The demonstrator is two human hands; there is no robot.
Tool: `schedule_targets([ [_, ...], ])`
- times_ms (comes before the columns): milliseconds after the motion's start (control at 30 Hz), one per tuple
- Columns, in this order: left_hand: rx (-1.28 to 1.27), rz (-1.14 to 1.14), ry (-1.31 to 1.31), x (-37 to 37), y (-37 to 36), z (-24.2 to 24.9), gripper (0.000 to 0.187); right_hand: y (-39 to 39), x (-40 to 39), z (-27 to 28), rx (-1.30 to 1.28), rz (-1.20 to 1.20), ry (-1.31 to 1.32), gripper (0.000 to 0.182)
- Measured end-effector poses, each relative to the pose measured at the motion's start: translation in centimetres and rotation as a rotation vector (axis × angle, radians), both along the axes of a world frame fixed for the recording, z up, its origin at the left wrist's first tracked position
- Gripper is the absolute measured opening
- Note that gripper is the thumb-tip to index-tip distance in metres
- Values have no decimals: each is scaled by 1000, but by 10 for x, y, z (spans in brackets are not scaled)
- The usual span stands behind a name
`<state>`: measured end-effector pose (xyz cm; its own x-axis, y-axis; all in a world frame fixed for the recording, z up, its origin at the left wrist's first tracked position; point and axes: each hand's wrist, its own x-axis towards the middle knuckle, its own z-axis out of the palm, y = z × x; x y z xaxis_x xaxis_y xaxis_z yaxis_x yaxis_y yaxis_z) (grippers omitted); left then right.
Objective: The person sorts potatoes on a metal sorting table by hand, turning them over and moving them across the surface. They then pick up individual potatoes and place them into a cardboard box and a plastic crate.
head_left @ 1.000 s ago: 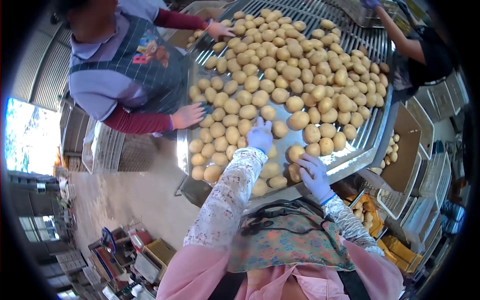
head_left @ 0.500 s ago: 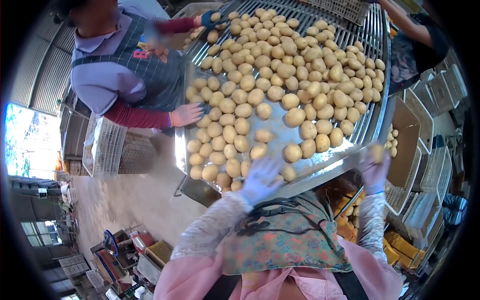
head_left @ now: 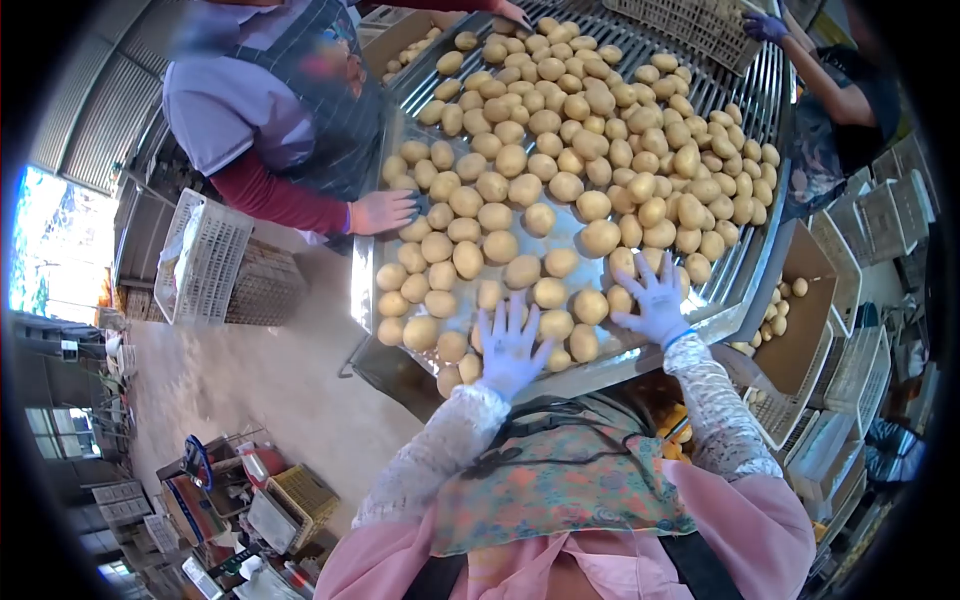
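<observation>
Many potatoes (head_left: 466, 262) are spread over a metal sorting table (head_left: 650, 350), thickest toward its barred far part. My left hand (head_left: 512, 345), in a pale lilac glove, lies among the potatoes at the near edge, fingers spread and pointing away from me. To its right, my right hand (head_left: 655, 300) is gloved the same way. Its fingers are spread over potatoes at the near right of the pile. Neither palm is visible, and I see nothing gripped in either hand. Potatoes lie between the two hands.
A co-worker's hand (head_left: 383, 212) rests at the left rim. Across the table, another person's gloved hand (head_left: 766, 27) is at a plastic crate (head_left: 690, 25). A cardboard-lined crate (head_left: 800, 290) with potatoes stands at right. White crates (head_left: 207, 255) stand on the floor at left.
My right hand has come from the right side, where it held a potato, onto the pile and now holds none. My left hand's fingers have spread. The co-worker's far hand has shifted right.
</observation>
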<state>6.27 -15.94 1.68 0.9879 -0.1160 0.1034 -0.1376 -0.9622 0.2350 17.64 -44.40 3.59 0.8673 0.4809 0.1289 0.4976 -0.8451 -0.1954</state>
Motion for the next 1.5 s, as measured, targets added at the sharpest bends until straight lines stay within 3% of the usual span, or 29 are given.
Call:
schedule_targets([
  [33, -1, 6, -3, -7, 7, 3, 69, 10, -1, -1, -102, 20, -50, 77],
  [100, -56, -226, 18, -26, 44, 10, 68, 26, -7, -3, -24, 126, 25, 76],
  [233, 65, -190, 69, -47, 109, 17, 70, 80, -37, -16, 178, 286, 87, 71],
  [300, 17, 211, -23, -46, 126, 13, 68, 112, -47, -20, 172, 322, 123, 69],
  [433, 151, 271, -123, -6, 108, -20, 73, 134, -48, -6, 137, 515, 121, 59],
  [467, 157, 246, -29, 0, 87, -28, 73, 128, -32, 3, 132, 517, 121, 59],
  [533, 197, 183, 65, 6, 41, -38, 75, 112, 29, 32, 320, 480, 1045, 49],
  [600, 238, 148, 67, -6, 21, -33, 77, 103, 62, 2, 499, 172, 448, 39],
  [667, -164, -56, 132, -17, 11, 3, 87, 92, 126, -5, 197, 138, 48, 40],
  [733, -178, -106, 161, -20, 41, 0, 85, 89, 145, -14, -22, 16, -225, 47],
  [800, 59, -112, 62, -25, 73, 1, 76, 110, 151, -8, -144, -70, -75, 51],
  [833, 8, 21, 203, -15, 81, 29, 67, 121, 150, -1, -277, -145, 74, 55],
  [867, 18, 35, 207, -15, 89, 21, 67, 127, 147, 1, -267, -131, 77, 55],
  [933, -32, 24, 66, -12, 104, 4, 64, 133, 132, 2, -255, -69, 404, 55],
  [967, -108, 83, 25, -15, 97, 2, 62, 128, 125, -29, -101, -3, 274, 54],
  [1000, -111, 86, 19, -15, 83, 9, 62, 123, 113, -31, -104, 0, 269, 54],
  [1100, -168, -100, 9, -27, 48, 15, 71, 105, 80, -40, 13, 112, 165, 50],
  [1167, -141, -165, 39, -29, 42, 13, 74, 88, 73, -57, 809, -174, 678, 44],
  [1200, -110, -228, 59, -26, 40, 12, 77, 79, 68, -52, 807, -183, 674, 44],
  [1267, -159, -242, 32, -9, 56, 4, 81, 57, 55, -20, 1818, -341, 1168, 44],
  [1300, -163, -294, 57, 4, 61, 3, 78, 38, 52, -15, 1948, -268, 1375, 46],
  [1333, -163, -348, 73, 18, 62, 1, 76, 31, 45, -15, 1957, -284, 1356, 46],
  [1400, -81, -335, 52, 43, 56, -8, 68, 25, 32, -14, 2282, -412, 1619, 42],
  [1500, -25, -105, -38, 67, 39, -14, 62, 21, 11, -10, 2414, -305, 1639, 42],
])
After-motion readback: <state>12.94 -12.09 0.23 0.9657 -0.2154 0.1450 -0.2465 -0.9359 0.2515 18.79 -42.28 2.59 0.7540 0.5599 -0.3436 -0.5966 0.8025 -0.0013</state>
